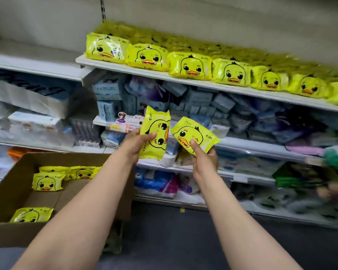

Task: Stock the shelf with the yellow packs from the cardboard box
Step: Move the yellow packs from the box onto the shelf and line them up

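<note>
Your left hand (136, 143) grasps one yellow pack (156, 133) standing on its end, and your right hand (204, 156) grasps a second pack (194, 134) lying tilted, thumb on the duck's beak. Both packs are in the air in front of the lower shelves, near each other but apart.

The top shelf (183, 77) at 12 o'clock already carries a full front row of packs (190, 65), with more behind. I think you should turn the left pack so the duck stands upright, then lift both and set them on top of the row or in a gap, face to the front. The foil looks slippery, so place each one flat and do not push the neighbours off the edge.

The box (16, 191) sits at 8 o'clock with a few packs left (48, 181). The shelves below hold blue and white tissue goods, rather crowded. The floor is dark.
</note>
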The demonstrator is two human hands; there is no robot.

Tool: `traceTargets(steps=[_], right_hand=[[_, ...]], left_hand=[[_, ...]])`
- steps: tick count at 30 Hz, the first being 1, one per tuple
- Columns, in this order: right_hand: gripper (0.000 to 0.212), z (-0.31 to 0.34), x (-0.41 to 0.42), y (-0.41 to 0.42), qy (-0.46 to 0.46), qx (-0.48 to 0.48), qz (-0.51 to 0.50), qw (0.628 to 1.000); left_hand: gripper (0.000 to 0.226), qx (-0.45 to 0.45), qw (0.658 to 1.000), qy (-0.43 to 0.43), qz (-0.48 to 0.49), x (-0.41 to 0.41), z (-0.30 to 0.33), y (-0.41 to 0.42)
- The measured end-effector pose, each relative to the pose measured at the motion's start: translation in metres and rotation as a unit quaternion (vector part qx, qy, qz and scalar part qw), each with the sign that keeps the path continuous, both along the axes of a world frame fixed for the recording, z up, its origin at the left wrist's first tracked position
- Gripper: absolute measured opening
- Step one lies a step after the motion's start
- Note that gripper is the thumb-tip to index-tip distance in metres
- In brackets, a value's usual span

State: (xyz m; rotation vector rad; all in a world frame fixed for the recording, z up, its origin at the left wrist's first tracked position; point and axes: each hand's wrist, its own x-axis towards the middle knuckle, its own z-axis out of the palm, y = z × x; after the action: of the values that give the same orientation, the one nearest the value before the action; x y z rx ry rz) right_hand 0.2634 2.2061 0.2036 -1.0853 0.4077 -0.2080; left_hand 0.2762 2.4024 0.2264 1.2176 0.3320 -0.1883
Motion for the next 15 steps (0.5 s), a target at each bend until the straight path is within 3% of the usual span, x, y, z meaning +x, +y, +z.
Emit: traceTargets(steps=[5, 15], right_hand=[[0.032, 0.037, 0.017, -0.092, -0.053, 0.039, -0.031, 0.997], [0.022, 0.073, 0.022, -0.255, -0.103, 0.06, -0.089, 0.989]], left_hand=[[0.033, 0.102, 0.993, -0.05, -0.034, 0.032, 0.055, -0.076], [0.025, 0.307, 0.937, -0.151, -0.071, 0.08, 0.122, -0.214]])
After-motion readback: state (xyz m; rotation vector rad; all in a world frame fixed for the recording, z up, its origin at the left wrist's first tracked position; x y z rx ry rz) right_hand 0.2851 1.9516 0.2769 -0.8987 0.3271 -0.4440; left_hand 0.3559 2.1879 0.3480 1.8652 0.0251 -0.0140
